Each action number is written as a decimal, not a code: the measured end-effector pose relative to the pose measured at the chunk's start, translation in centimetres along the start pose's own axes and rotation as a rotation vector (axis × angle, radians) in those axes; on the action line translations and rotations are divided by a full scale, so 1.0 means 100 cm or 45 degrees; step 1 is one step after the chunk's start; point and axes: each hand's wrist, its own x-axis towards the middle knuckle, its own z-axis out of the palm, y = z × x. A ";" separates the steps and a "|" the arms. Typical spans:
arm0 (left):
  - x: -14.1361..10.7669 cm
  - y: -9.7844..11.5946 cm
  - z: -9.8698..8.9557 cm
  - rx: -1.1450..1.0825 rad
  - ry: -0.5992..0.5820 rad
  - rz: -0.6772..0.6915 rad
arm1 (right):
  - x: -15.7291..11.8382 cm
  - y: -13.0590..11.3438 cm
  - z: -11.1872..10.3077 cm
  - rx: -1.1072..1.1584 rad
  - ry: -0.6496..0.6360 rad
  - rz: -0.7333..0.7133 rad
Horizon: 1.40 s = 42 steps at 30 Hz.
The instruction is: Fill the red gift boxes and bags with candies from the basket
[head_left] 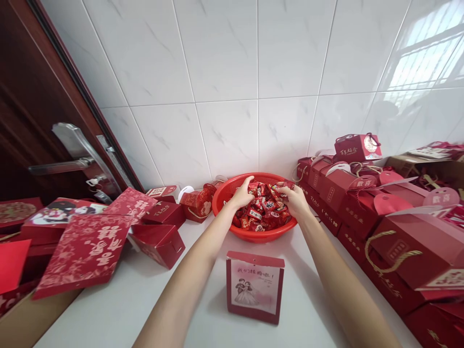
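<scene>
A red plastic basket (263,237) full of red-wrapped candies (261,208) stands against the tiled wall. My left hand (242,194) reaches over its left side, thumb and fingers apart at the edge of the candies. At the basket's right side, my right hand (294,199) pinches a red-wrapped candy (289,184) between thumb and fingers. Between my forearms, nearer to me, a dark red gift box (255,288) stands upright on the white table. Its pale front shows a drawn couple and writing. The box's inside is hidden from this angle.
Stacked red gift boxes with rope handles (395,251) line the right side. To the left lie several opened boxes and flat red cartons (87,251). Behind them is a dark wooden door with a metal handle (61,166). White tiles (228,135) form the wall.
</scene>
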 end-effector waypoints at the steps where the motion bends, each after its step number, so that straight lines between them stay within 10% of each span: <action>1: 0.000 0.002 0.001 0.042 0.021 0.063 | 0.000 0.000 0.000 0.005 0.005 0.002; 4: -0.005 0.013 0.009 0.163 -0.036 0.335 | 0.001 0.000 0.000 0.020 0.044 -0.002; 11: -0.020 0.029 0.042 0.482 -0.891 0.395 | 0.001 -0.001 0.000 0.037 0.087 -0.011; 20: -0.013 0.031 0.052 0.910 -0.798 0.322 | -0.001 -0.004 0.001 0.015 0.082 0.004; 32: 0.005 -0.003 -0.003 0.268 -0.355 0.011 | 0.001 -0.003 0.001 0.002 0.015 0.045; 42: 0.005 0.007 -0.011 -0.509 -0.222 -0.146 | 0.004 -0.001 -0.001 -0.002 -0.134 0.095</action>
